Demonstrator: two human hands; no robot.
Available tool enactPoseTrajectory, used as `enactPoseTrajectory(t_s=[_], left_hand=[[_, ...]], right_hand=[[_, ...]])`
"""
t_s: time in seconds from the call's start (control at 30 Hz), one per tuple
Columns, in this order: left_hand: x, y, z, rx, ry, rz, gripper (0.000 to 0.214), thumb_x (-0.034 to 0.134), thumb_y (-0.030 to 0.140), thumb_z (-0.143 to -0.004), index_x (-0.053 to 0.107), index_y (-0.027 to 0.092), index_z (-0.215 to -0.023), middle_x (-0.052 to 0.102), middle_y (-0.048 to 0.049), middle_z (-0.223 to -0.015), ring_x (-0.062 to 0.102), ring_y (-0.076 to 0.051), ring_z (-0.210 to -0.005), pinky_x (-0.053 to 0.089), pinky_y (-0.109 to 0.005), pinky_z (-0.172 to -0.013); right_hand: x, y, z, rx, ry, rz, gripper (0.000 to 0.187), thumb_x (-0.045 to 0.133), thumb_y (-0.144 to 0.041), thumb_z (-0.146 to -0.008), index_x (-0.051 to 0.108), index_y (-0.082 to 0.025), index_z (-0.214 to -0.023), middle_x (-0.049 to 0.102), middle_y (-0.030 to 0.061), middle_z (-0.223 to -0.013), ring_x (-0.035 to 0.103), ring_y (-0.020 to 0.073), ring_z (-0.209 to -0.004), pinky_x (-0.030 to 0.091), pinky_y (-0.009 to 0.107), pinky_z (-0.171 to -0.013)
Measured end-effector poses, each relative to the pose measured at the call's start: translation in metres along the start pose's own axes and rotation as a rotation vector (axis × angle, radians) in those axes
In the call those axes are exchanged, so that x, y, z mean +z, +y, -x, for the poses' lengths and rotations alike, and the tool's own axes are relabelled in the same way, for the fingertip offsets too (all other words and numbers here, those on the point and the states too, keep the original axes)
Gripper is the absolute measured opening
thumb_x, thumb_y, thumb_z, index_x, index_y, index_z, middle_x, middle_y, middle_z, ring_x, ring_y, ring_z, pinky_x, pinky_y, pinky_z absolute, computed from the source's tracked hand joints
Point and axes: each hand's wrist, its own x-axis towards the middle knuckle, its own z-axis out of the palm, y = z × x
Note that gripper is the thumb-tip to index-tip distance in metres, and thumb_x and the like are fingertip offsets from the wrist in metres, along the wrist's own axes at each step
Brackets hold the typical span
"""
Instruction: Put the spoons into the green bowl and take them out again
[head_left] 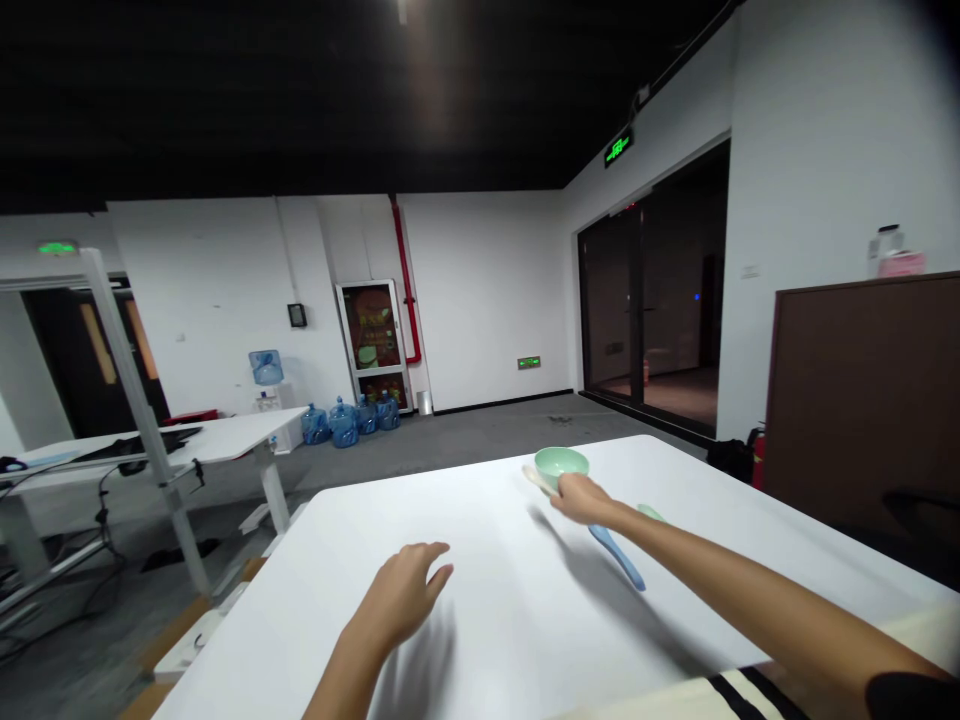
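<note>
Mint-green bowl (561,467), near the far edge of the white table (442,510): is the right hand (581,498) on it?

Its fingers curl down against the bowl's near side, but I can't tell whether they're gripping or only touching.

What's around it?

A blue spoon (621,557) lies under that hand, pointing back toward the person. A cream spoon (535,478) pokes out beside the bowl, and a small green piece (651,512) sits past the wrist, too hidden to name.

And the left hand (397,597)?

Open, fingers loosely spread just above the tabletop, holding nothing, well apart from the bowl.

Any handling tip?

Spread the fingers around the rim rather than pressing on one side. A light bowl could skid on a top that smooth.

Anything readable?

Not really. The green lit sign (619,147) above the glass doors is too small to read, and so is the pink label (900,263) on the bottle atop the dark cabinet (862,400). The blue water jugs (343,425) show no legible brand.
</note>
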Motion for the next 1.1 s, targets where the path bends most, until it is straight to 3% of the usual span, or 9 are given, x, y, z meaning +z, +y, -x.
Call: enactPoseTrajectory(t_s=[0.07, 0.2, 0.53, 0.73, 0.87, 0.97, 1.1], left_hand=[[-0.001, 0.0, -0.001, 0.0, -0.006, 0.0, 0.053, 0.033, 0.057, -0.088, 0.054, 0.031, -0.129, 0.056, -0.0025, -0.133, 0.049, -0.023, -0.126, 0.042, -0.037, -0.108], [-0.002, -0.001, -0.004, -0.011, -0.009, 0.008, 0.05, 0.033, 0.055, -0.089, 0.053, 0.033, -0.129, 0.056, -0.0006, -0.133, 0.05, -0.023, -0.126, 0.042, -0.039, -0.108], [-0.004, -0.002, -0.007, -0.014, -0.017, 0.002, 0.051, 0.032, 0.055, -0.09, 0.053, 0.032, -0.13, 0.058, -0.0023, -0.13, 0.052, -0.024, -0.123, 0.044, -0.039, -0.105], [-0.005, -0.002, -0.007, -0.018, -0.014, 0.013, 0.048, 0.032, 0.052, -0.09, 0.053, 0.034, -0.129, 0.058, -0.0019, -0.129, 0.052, -0.025, -0.123, 0.043, -0.043, -0.106], [-0.005, -0.002, -0.005, -0.018, -0.011, 0.026, 0.047, 0.033, 0.052, -0.09, 0.053, 0.035, -0.129, 0.058, -0.0011, -0.13, 0.051, -0.025, -0.123, 0.043, -0.043, -0.106], [-0.005, -0.002, -0.004, -0.024, -0.008, 0.021, 0.047, 0.034, 0.052, -0.09, 0.053, 0.035, -0.129, 0.058, -0.0012, -0.13, 0.051, -0.025, -0.124, 0.043, -0.044, -0.107], [-0.002, -0.002, -0.003, -0.022, 0.003, 0.012, 0.047, 0.034, 0.052, -0.09, 0.053, 0.034, -0.129, 0.057, -0.0017, -0.131, 0.05, -0.024, -0.125, 0.041, -0.044, -0.109]], right_hand=[[-0.012, 0.007, -0.019, 0.064, 0.095, -0.004, 0.054, 0.033, -0.049, -0.087, 0.059, -0.01, -0.114, 0.051, 0.0105, -0.103, 0.051, 0.0039, -0.094, 0.042, 0.013, -0.094], [-0.021, 0.022, -0.052, 0.155, 0.188, 0.008, 0.055, 0.035, -0.047, -0.09, 0.057, -0.006, -0.119, 0.05, 0.0138, -0.104, 0.05, 0.0026, -0.102, 0.039, 0.007, -0.098], [0.003, 0.04, -0.092, 0.26, 0.163, 0.015, 0.057, 0.041, -0.051, -0.087, 0.055, -0.014, -0.127, 0.047, 0.0125, -0.113, 0.05, 0.0065, -0.105, 0.042, 0.016, -0.1], [0.009, 0.041, -0.096, 0.233, 0.159, 0.033, 0.057, 0.041, -0.047, -0.086, 0.053, -0.01, -0.128, 0.047, 0.0132, -0.11, 0.048, 0.0041, -0.104, 0.04, 0.012, -0.101], [0.011, 0.042, -0.092, 0.253, 0.125, 0.007, 0.057, 0.038, -0.051, -0.086, 0.053, -0.016, -0.129, 0.043, 0.0127, -0.118, 0.049, 0.0113, -0.109, 0.042, 0.023, -0.101], [0.007, 0.042, -0.083, 0.247, 0.138, -0.024, 0.058, 0.031, -0.056, -0.088, 0.055, -0.02, -0.127, 0.043, 0.0119, -0.12, 0.048, 0.0158, -0.111, 0.042, 0.029, -0.099], [-0.006, 0.048, -0.055, 0.209, 0.19, -0.053, 0.068, 0.023, -0.062, -0.089, 0.055, -0.019, -0.129, 0.044, 0.0122, -0.12, 0.046, 0.0157, -0.113, 0.04, 0.028, -0.103]])
